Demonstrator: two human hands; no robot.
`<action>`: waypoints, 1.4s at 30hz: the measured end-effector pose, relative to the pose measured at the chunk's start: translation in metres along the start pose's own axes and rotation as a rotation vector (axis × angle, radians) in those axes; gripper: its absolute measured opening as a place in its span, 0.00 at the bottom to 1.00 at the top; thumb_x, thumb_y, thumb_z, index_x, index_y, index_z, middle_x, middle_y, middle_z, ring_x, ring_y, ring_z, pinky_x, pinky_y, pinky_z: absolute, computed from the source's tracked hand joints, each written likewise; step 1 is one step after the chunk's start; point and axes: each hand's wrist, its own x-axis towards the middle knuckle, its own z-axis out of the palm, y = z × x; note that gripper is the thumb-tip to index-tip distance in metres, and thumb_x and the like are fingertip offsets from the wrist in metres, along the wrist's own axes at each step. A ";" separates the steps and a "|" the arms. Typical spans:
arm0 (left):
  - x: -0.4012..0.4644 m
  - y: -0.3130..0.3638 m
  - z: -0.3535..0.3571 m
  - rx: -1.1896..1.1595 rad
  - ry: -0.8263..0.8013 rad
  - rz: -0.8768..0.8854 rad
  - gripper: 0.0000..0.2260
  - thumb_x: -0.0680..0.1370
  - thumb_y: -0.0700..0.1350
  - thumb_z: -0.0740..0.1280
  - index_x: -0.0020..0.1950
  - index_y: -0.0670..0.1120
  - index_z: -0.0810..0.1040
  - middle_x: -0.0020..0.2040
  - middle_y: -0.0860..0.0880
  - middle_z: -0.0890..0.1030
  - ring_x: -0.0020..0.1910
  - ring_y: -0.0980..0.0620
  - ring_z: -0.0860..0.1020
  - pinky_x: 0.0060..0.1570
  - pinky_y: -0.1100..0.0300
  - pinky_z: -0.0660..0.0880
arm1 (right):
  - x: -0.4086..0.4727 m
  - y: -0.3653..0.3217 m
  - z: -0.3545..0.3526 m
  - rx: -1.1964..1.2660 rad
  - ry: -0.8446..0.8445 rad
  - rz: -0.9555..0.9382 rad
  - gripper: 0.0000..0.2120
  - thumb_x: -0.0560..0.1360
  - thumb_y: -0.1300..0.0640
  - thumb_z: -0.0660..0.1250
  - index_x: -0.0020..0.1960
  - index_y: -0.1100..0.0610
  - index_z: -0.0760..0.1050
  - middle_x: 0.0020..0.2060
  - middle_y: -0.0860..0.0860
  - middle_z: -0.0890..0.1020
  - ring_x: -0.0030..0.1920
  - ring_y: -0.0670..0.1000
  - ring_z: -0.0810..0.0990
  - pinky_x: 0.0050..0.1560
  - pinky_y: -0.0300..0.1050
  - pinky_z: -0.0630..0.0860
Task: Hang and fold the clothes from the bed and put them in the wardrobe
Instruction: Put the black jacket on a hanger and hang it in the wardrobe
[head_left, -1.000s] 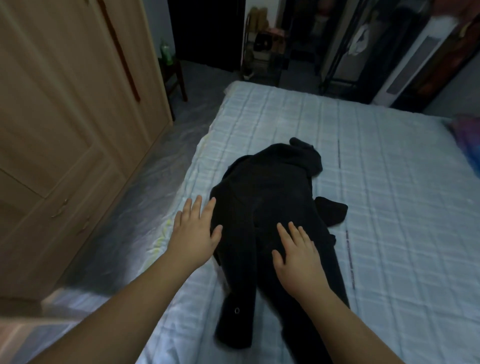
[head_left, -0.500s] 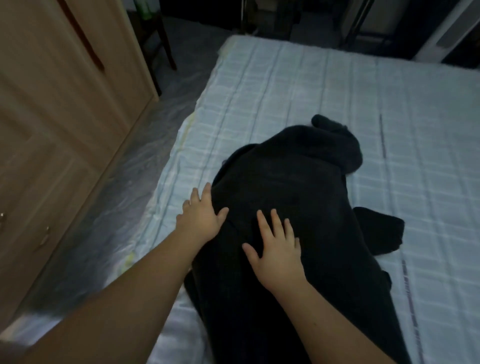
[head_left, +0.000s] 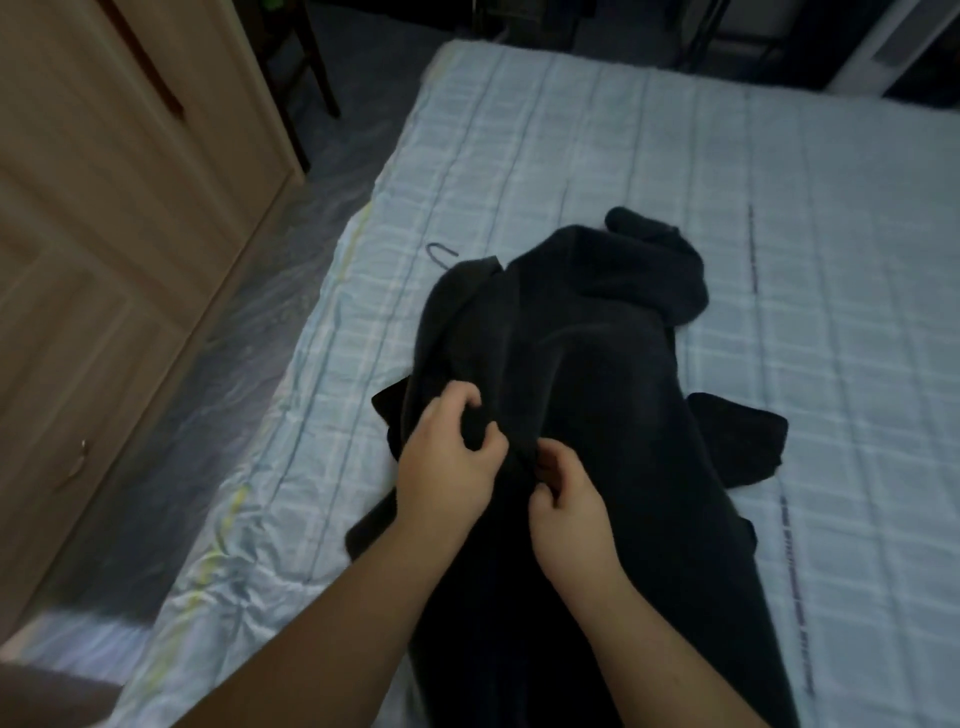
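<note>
You have the garment (head_left: 597, 389) lying on the bed (head_left: 623, 156), near its left edge. Both your hands sit on the garment's near-left part, left hand (head_left: 447, 467) just left of right hand (head_left: 566, 514). A hanger hook (head_left: 441, 253) pokes out at the garment's far-left corner (only the hook shows). The wardrobe (head_left: 104, 234) stands left of the garment, across the floor (head_left: 249, 322).

hanger (head_left: 441, 253): only hook shows, rest under black garment (head_left: 597, 389) | garment: bottom edge cuts it off
</note>
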 end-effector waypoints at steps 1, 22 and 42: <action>-0.012 0.010 0.001 0.035 -0.041 0.045 0.10 0.74 0.48 0.68 0.51 0.58 0.69 0.49 0.57 0.75 0.46 0.56 0.76 0.44 0.55 0.74 | -0.008 -0.004 -0.011 0.057 0.032 0.002 0.23 0.79 0.67 0.60 0.66 0.43 0.72 0.58 0.38 0.79 0.59 0.36 0.77 0.63 0.34 0.75; -0.244 0.061 0.059 0.580 -0.583 0.784 0.21 0.70 0.46 0.62 0.63 0.55 0.72 0.50 0.52 0.73 0.42 0.51 0.75 0.31 0.58 0.75 | -0.139 0.082 -0.142 0.643 0.206 0.293 0.23 0.74 0.51 0.71 0.68 0.47 0.73 0.59 0.48 0.84 0.59 0.52 0.83 0.63 0.57 0.78; -0.228 0.198 -0.062 0.575 -0.172 0.746 0.25 0.72 0.43 0.67 0.70 0.48 0.71 0.65 0.48 0.74 0.64 0.48 0.72 0.64 0.52 0.72 | -0.232 -0.020 -0.258 0.146 0.321 -0.045 0.25 0.74 0.48 0.74 0.68 0.50 0.71 0.53 0.46 0.79 0.53 0.49 0.77 0.55 0.43 0.71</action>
